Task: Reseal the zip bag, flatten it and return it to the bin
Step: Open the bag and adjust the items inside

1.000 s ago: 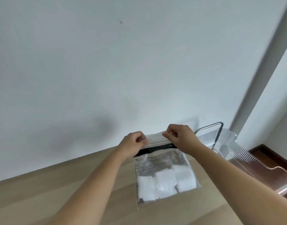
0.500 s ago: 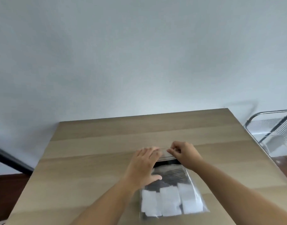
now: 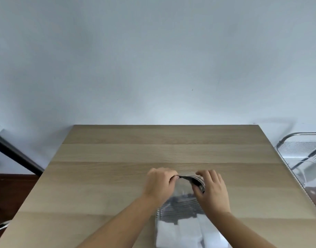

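A clear zip bag (image 3: pixel 183 221) lies on the wooden table (image 3: pixel 153 154), holding several white pads and a dark striped insert. My left hand (image 3: pixel 160 185) pinches the left end of the bag's dark zip strip. My right hand (image 3: pixel 211 189) holds the right end of the strip between thumb and fingers. The strip bows up between the two hands. The bag's lower part runs out of the frame at the bottom.
A clear plastic bin with a metal frame (image 3: pixel 304 154) stands off the table's right edge. A dark bar (image 3: pixel 16 154) leans against the wall at the left. The white wall rises behind the table's far edge.
The bag came down from the air onto the table. My left hand went from lying flat on the bag to pinching the zip's left end. The view tilted down.
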A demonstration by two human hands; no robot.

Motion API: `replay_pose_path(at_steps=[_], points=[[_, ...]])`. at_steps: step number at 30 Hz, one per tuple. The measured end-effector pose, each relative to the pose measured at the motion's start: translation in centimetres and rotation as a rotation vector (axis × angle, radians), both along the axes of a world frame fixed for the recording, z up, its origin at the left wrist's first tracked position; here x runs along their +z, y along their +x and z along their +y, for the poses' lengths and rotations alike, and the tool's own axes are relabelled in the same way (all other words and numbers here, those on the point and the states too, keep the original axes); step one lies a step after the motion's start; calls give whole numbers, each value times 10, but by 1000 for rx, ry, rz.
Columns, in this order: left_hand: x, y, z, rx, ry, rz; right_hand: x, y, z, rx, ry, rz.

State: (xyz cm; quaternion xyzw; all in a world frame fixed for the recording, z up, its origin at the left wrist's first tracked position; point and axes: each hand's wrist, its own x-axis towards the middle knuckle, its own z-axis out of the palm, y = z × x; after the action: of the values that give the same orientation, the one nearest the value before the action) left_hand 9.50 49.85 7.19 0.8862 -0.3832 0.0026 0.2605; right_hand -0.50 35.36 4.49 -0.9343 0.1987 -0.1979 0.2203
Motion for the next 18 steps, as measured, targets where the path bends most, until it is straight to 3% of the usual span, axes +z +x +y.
replay_pose_path(at_steps=[7,13,18], points=[[8,7,-8,79,-27,480,16,6,-20,25,301,-131],[10,8,-3,53,29,568,31,11,-37,137,686,161],[23,-1,-20,2,-13,639,46,18,-40,188,689,254]])
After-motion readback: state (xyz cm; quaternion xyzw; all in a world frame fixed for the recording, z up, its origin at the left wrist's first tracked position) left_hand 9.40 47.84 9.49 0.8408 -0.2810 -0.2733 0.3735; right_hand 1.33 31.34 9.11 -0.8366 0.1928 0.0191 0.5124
